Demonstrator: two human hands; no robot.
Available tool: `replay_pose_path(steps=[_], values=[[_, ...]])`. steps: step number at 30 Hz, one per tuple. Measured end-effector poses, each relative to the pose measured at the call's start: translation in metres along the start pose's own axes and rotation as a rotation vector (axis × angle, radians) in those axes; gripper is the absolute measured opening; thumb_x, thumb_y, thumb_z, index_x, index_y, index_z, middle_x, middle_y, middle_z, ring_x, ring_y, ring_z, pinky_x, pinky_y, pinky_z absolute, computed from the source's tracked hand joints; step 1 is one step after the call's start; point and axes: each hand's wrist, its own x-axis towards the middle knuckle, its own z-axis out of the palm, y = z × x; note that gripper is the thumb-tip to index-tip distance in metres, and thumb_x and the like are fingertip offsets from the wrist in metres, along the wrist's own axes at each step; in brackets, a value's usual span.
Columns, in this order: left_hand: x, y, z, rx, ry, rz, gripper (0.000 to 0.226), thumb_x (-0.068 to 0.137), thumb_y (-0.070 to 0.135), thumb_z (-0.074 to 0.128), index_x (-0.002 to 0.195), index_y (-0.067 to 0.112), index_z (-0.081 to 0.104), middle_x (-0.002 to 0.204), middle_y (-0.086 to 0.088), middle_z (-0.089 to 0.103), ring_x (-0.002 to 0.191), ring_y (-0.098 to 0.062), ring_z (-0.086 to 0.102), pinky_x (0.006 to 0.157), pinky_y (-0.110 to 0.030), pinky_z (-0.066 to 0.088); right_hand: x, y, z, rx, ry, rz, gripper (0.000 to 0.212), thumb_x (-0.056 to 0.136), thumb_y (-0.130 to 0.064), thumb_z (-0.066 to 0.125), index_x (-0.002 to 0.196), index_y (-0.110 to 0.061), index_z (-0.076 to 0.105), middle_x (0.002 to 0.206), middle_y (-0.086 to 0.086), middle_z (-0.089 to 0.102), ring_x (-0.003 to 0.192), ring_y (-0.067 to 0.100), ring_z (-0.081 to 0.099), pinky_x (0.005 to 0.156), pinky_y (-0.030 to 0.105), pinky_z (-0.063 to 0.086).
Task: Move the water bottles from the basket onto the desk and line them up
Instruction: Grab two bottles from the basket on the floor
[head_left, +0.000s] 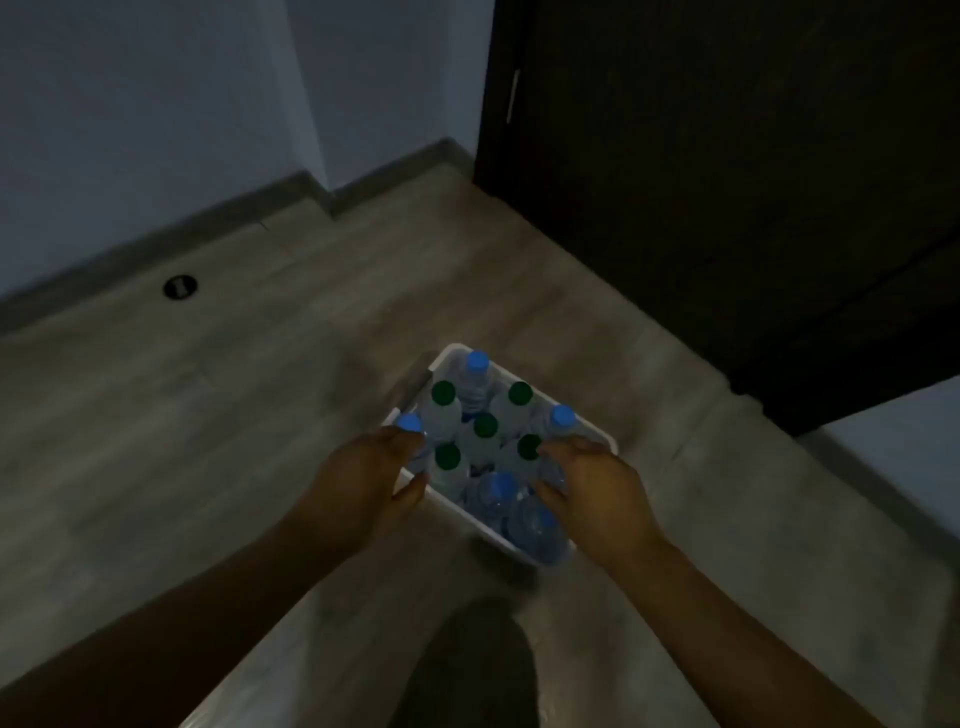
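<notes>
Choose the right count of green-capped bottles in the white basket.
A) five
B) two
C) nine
A: five green caps show among the bottles standing in the white basket; the rest are blue caps.

One view only. The head-worn wide-angle camera sits above and on the near side of the basket (451, 351), facing forward and steeply down. The basket lies just below frame centre, within arm's reach. Wall (156, 130) and dark door (727, 182) stand beyond the basket, left and right.
</notes>
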Motion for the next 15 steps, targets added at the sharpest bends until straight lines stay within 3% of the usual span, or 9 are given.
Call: replay_pose_path(steps=[4,8,11,15], values=[[0.021,-0.025,0.051,-0.013,0.039,0.029,0.047,0.088,0.032,0.063,0.131,0.017,0.051,0.123,-0.002,0.061,0.078,-0.003,0.047,0.079,-0.018,0.041,0.019,0.02,0.056,0.049,0.021,-0.024,0.044,0.093,-0.043,0.052,0.13,-0.019,0.052,0.126,0.003,0.06,0.111,0.018,0.057,0.087,0.033,0.05],[0.033,-0.043,0.078,0.001,0.082,0.042,0.053,0.087,0.036,0.062,0.135,0.018,0.048,0.129,-0.003,0.058,0.093,-0.011,0.058,0.089,-0.029,0.05,0.03,0.031,0.088,0.096,0.095,-0.08,0.049,0.091,-0.048,0.054,0.13,-0.018,0.052,0.124,0.004,0.06,0.109,0.018,0.057,0.087,0.035,0.05],[0.035,-0.049,0.093,0.003,0.121,0.075,0.054,0.087,0.039,0.062,0.135,0.019,0.047,0.128,-0.001,0.058,0.077,-0.003,0.048,0.083,-0.02,0.043,0.031,0.034,0.098,0.144,0.158,-0.11,0.05,0.09,-0.046,0.057,0.131,-0.017,0.053,0.124,0.005,0.06,0.108,0.018,0.057,0.089,0.034,0.049],[0.039,-0.048,0.108,-0.036,0.166,0.077,0.054,0.085,0.036,0.065,0.133,0.019,0.048,0.124,-0.001,0.06,0.098,-0.009,0.06,0.081,-0.02,0.045,0.028,0.035,0.108,0.177,0.202,-0.119,0.052,0.088,-0.047,0.06,0.129,-0.016,0.055,0.122,0.005,0.061,0.106,0.018,0.059,0.086,0.03,0.049]])
